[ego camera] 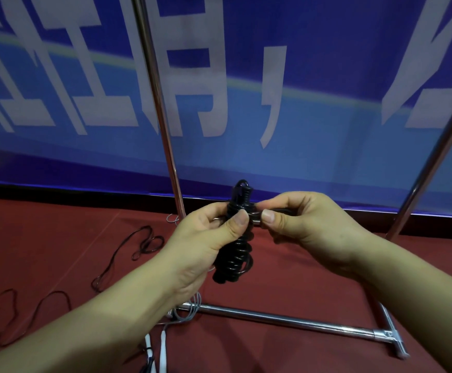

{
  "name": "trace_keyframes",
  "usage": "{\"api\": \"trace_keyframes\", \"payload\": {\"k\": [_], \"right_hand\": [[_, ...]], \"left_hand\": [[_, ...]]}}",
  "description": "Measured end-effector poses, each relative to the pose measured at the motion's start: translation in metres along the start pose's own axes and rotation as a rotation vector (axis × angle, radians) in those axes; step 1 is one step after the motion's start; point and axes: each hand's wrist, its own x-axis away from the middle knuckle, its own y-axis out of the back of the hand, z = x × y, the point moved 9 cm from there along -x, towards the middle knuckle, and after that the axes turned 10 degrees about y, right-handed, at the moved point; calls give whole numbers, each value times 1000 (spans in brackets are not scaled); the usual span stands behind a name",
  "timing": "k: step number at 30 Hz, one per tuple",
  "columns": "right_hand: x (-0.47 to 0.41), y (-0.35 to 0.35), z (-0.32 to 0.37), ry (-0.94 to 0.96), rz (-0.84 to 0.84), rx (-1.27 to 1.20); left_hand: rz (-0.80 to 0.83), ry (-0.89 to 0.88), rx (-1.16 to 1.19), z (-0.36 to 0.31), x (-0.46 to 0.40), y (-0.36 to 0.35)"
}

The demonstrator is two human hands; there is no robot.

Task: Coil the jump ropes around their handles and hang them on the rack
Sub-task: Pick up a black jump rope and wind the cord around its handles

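Observation:
A black jump rope [234, 259] is wound in tight turns around its handles, forming an upright bundle in front of me. My left hand [206, 238] grips the middle of the bundle, thumb pressed on the coils. My right hand [308, 224] pinches the rope's end at the bundle's right side, between thumb and forefinger. The metal rack [165, 135] stands behind, its uprights rising left and right of my hands. A second black rope [128, 249] lies loose on the red floor at the left. A grey rope with white handles [163, 345] lies near the rack's base bar.
The rack's chrome base bar [286, 320] runs across the red carpet below my hands to a T-joint at the right. A blue banner [313, 146] with white lettering covers the wall behind. More loose black rope [39, 300] curls at the far left.

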Motion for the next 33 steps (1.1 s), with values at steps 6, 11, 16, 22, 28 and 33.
{"api": "trace_keyframes", "payload": {"k": [6, 11, 16, 22, 28, 33], "right_hand": [[-1, 5, 3, 29, -26, 26], [0, 2, 2, 40, -69, 49], [2, -5, 9, 32, -35, 99], [0, -7, 6, -55, -49, -23], [-4, -16, 7, -151, 12, -137], [-2, -15, 11, -155, 30, -149]], "left_hand": [[75, 42, 11, 0, 4, -14], [5, 87, -43, 1, 6, -12], [-24, 39, -76, -3, 7, -11], [0, 63, 5, -3, 8, -11], [-47, 39, 39, -9, 8, -4], [-35, 28, 47, -9, 8, -2]]}}
